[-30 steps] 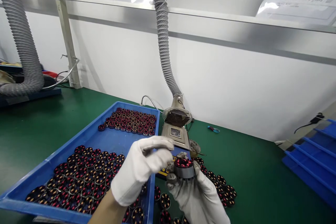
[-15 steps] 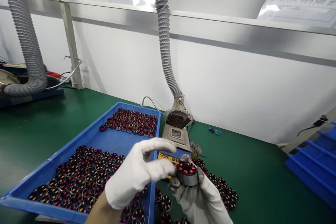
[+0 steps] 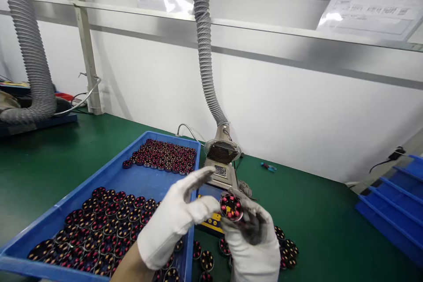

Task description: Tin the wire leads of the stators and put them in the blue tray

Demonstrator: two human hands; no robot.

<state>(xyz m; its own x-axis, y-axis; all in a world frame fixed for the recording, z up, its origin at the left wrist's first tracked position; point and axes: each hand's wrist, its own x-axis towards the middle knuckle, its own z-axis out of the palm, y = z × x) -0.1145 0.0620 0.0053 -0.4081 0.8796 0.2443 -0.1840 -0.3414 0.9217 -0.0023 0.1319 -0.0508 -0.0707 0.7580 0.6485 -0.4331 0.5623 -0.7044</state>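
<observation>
Both hands wear white gloves. My right hand (image 3: 253, 233), its fingertips stained dark, grips a round ring part (image 3: 231, 207) with red and black segments inside. The part is tilted so its open face shows. Left of it, my left hand (image 3: 180, 216) has thumb and forefinger spread, with nothing between them; the thumb tip is close to the ring part. Behind the hands is a blue-and-yellow soldering unit (image 3: 211, 224) with a metal top plate (image 3: 220, 175), partly hidden by them.
A blue tray (image 3: 115, 180) at left holds many similar ring parts in two groups. More ring parts (image 3: 207, 260) lie on the green table. A fume hose (image 3: 206, 61) hangs centrally; pliers (image 3: 268, 167) lie behind; blue stacked trays (image 3: 393, 207) stand right.
My right hand has turned, tipping the ring part so its face points toward the camera. My left hand has shifted slightly, fingers still spread. The camera view has shifted a little.
</observation>
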